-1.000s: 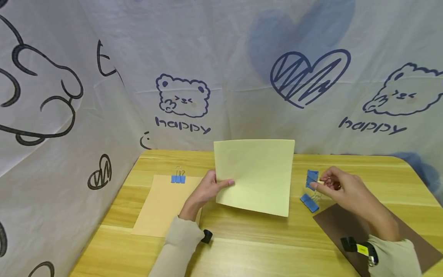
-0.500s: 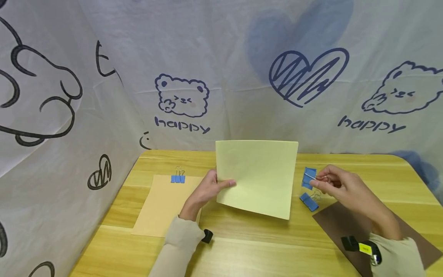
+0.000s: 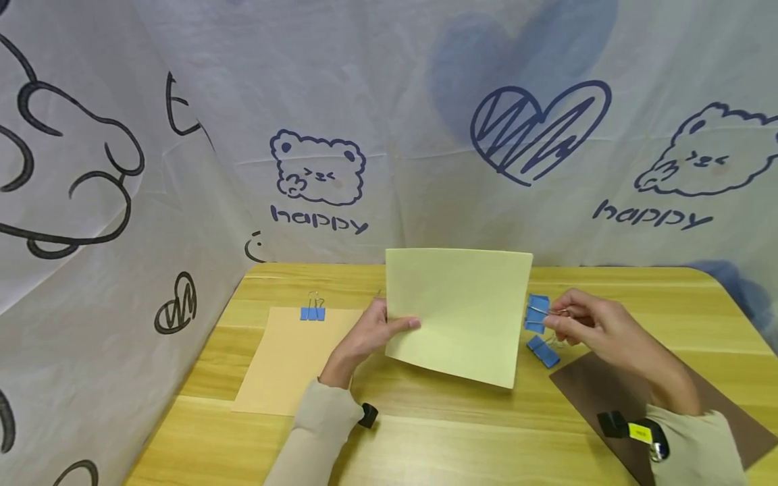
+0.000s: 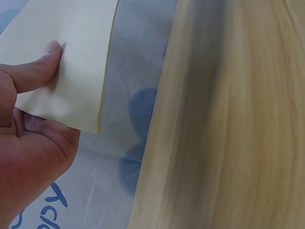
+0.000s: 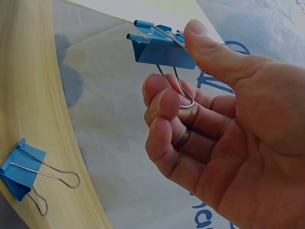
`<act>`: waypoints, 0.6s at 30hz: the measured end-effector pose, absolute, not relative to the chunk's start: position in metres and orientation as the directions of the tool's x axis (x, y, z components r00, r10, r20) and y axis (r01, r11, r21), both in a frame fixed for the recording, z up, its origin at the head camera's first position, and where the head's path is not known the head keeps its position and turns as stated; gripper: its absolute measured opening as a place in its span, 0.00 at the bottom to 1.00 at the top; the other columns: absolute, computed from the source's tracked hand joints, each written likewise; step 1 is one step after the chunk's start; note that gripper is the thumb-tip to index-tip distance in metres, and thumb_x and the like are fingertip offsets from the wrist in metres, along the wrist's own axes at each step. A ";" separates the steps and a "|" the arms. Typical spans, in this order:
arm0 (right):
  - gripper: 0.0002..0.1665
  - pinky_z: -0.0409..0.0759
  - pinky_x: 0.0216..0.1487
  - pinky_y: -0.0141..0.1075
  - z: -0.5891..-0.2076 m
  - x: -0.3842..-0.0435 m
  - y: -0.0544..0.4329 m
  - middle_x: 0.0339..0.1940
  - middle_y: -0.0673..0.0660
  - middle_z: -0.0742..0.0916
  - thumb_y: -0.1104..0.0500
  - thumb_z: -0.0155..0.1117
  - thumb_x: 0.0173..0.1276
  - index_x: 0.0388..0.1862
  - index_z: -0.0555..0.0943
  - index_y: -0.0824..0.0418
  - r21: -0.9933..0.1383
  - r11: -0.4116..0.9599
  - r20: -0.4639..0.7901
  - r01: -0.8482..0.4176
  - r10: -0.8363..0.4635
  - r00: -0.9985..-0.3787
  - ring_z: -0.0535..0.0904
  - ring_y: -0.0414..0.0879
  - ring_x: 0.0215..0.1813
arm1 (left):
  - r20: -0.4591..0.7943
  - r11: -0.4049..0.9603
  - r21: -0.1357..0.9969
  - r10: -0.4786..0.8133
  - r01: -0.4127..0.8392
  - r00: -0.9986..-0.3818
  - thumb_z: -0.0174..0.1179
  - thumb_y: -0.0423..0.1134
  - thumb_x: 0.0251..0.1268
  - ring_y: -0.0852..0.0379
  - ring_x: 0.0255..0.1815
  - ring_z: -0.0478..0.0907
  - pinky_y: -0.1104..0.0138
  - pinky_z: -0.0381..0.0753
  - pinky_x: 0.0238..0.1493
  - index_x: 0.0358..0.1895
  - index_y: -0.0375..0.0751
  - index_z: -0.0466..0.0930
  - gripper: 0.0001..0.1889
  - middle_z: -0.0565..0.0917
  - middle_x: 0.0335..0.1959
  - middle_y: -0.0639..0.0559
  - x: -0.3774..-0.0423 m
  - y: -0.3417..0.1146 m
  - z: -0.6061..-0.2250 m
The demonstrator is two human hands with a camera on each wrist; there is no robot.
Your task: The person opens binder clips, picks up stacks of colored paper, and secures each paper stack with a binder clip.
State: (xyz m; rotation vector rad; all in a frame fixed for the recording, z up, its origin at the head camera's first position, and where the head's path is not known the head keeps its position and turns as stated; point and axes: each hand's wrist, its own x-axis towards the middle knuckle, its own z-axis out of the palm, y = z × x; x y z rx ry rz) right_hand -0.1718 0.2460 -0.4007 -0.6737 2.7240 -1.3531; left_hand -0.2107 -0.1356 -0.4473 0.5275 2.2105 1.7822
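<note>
My left hand [image 3: 371, 337] pinches a pale yellow sheet of paper [image 3: 458, 314] at its left edge, thumb on the near face, holding it raised and tilted over the table. In the left wrist view the thumb presses near one corner of the paper [image 4: 81, 86]. To the right of the sheet my right hand [image 3: 598, 327] holds a blue binder clip [image 3: 537, 314] by its wire handles. The right wrist view shows this binder clip [image 5: 164, 50] with one handle folded against its body and the other among the curled fingers. The clip is close to the sheet's right edge.
A second blue binder clip [image 3: 543, 352] lies on the wooden table [image 3: 437, 439], just below the right hand. A brown sheet [image 3: 598, 385] lies under the right forearm. At left, an orange sheet [image 3: 273, 364] carries a blue binder clip [image 3: 313, 314] on its top edge. A printed cloth [image 3: 419, 135] hangs behind.
The yellow sheet and left hand have shifted slightly right. The right hand has brought its binder clip left toward the sheet, and the clip has turned so a handle shows across its body.
</note>
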 end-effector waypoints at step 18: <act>0.09 0.85 0.37 0.37 -0.401 -0.171 0.239 0.30 0.52 0.85 0.58 0.64 0.77 0.46 0.78 0.63 -0.786 0.513 0.122 -0.345 -0.418 -0.900 0.83 0.46 0.33 | 0.003 0.176 0.980 0.441 0.090 -0.898 0.63 0.33 0.73 0.53 0.50 0.81 0.61 0.78 0.55 0.58 0.33 0.79 0.15 0.86 0.50 0.44 -0.209 -0.129 -0.452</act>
